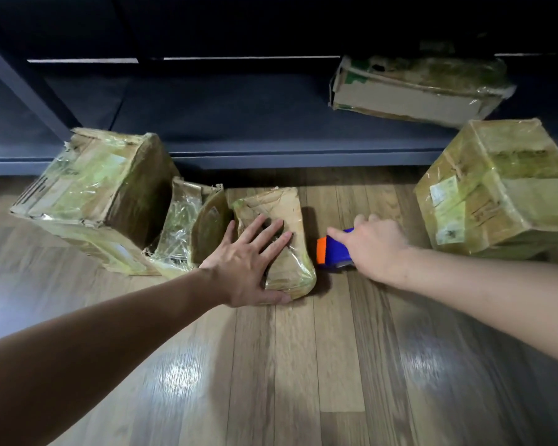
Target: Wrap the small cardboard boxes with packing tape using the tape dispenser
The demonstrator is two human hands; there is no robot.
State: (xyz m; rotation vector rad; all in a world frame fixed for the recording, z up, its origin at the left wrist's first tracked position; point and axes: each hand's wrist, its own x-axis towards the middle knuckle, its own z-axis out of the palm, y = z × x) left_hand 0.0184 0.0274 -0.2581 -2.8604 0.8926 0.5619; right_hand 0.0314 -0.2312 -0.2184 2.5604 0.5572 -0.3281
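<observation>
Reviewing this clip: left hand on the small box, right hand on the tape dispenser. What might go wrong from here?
1. The left hand lies flat across the small box, in the path the tape dispenser held by the right hand would likely take; fingers could get taped or nicked.
2. The small box looks crushed and glossy with old tape, so new tape may wrinkle.
3. The torn box alongside it may get knocked.

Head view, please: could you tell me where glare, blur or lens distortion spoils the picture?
In the head view, two white glare patches lie on the wooden floor; the near floorboards look smeared; the wide lens bows the shelf edge and tilts the box at far right outward; tape sheen washes out the large left box; behind the edge the shelf is very dark.
</observation>
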